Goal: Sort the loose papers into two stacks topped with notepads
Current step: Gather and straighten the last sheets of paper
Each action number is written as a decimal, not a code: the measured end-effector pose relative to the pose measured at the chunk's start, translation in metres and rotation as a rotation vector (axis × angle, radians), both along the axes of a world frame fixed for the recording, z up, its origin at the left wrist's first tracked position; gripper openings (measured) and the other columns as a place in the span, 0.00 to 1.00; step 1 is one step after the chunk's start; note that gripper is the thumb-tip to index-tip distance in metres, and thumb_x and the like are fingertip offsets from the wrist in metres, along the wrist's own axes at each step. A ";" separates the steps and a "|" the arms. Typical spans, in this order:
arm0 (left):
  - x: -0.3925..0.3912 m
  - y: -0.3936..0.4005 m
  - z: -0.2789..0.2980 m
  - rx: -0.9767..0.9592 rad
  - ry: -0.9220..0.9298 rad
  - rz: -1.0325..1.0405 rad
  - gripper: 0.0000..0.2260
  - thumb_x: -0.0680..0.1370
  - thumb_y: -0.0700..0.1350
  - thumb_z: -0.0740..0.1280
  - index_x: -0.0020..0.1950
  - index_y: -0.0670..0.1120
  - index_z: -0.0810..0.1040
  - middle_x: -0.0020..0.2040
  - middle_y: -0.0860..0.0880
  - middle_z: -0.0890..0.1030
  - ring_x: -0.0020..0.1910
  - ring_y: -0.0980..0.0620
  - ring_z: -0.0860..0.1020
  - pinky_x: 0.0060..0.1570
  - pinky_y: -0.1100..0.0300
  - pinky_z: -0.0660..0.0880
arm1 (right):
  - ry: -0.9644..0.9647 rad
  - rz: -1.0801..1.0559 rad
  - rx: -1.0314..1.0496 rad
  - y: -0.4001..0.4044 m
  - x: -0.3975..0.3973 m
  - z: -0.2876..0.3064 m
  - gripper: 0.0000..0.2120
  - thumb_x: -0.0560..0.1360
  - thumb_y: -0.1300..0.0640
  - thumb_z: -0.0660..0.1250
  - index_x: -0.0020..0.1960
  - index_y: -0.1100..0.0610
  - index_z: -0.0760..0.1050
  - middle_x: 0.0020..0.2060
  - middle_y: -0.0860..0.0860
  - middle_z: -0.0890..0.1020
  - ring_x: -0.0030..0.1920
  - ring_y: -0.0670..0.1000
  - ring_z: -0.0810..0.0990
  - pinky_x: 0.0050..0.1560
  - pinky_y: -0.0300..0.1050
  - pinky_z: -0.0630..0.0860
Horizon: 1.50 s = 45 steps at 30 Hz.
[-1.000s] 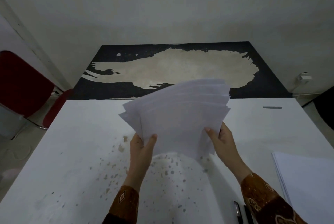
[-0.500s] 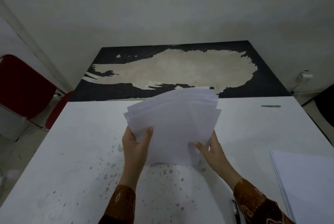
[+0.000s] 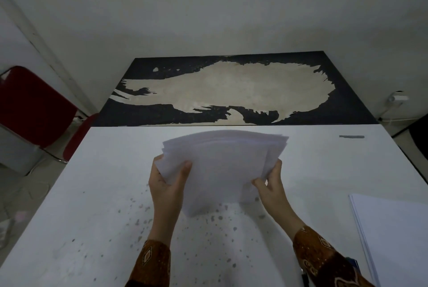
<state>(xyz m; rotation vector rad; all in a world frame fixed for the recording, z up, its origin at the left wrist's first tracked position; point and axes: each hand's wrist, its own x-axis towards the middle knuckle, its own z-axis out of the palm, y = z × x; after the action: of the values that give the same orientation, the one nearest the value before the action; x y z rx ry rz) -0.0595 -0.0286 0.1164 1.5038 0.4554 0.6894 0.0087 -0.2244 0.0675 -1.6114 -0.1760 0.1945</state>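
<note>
A bundle of white papers [image 3: 222,166] stands almost on edge above the middle of the white table [image 3: 92,194], its sheets nearly squared up. My left hand [image 3: 166,187] grips the bundle's left side, thumb on the front sheet. On the right side my right hand [image 3: 271,184] pinches the lower corner. A second flat stack of white paper [image 3: 393,235] lies at the table's right edge. No notepad is clearly visible.
Dark specks cover the table in front of me. A small dark strip [image 3: 351,136] lies near the far right corner. A pen [image 3: 305,278] pokes out by my right sleeve. A red chair [image 3: 30,106] stands left of the table; a dark worn board [image 3: 231,90] lies beyond.
The fanned sheets have been drawn together into a tighter bundle and lowered toward the table. My right hand slid to the lower right corner.
</note>
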 end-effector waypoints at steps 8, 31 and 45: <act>0.009 -0.005 -0.007 0.060 -0.002 0.027 0.20 0.69 0.51 0.70 0.59 0.46 0.75 0.52 0.52 0.80 0.48 0.57 0.81 0.41 0.65 0.80 | -0.046 -0.006 -0.047 0.007 -0.001 -0.003 0.20 0.74 0.66 0.62 0.56 0.44 0.66 0.51 0.44 0.77 0.49 0.36 0.78 0.46 0.32 0.76; 0.004 0.005 -0.032 -0.008 0.049 -0.026 0.10 0.75 0.43 0.69 0.56 0.49 0.77 0.51 0.53 0.82 0.47 0.56 0.81 0.40 0.64 0.79 | -0.381 -0.097 -0.238 0.005 0.003 0.028 0.45 0.74 0.55 0.69 0.70 0.29 0.39 0.69 0.30 0.55 0.67 0.44 0.67 0.61 0.35 0.72; -0.008 0.011 -0.037 -0.027 0.064 -0.050 0.18 0.68 0.55 0.71 0.55 0.50 0.79 0.52 0.48 0.82 0.50 0.49 0.81 0.48 0.48 0.81 | -0.689 -0.095 -0.584 0.014 0.000 0.068 0.26 0.73 0.54 0.71 0.68 0.44 0.67 0.75 0.50 0.51 0.72 0.43 0.55 0.65 0.33 0.57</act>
<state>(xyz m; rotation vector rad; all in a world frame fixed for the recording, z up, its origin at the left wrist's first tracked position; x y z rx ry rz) -0.0677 -0.0172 0.0798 1.5103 0.4721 0.5955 0.0090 -0.2102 0.1350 -2.2158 -0.6129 -0.4337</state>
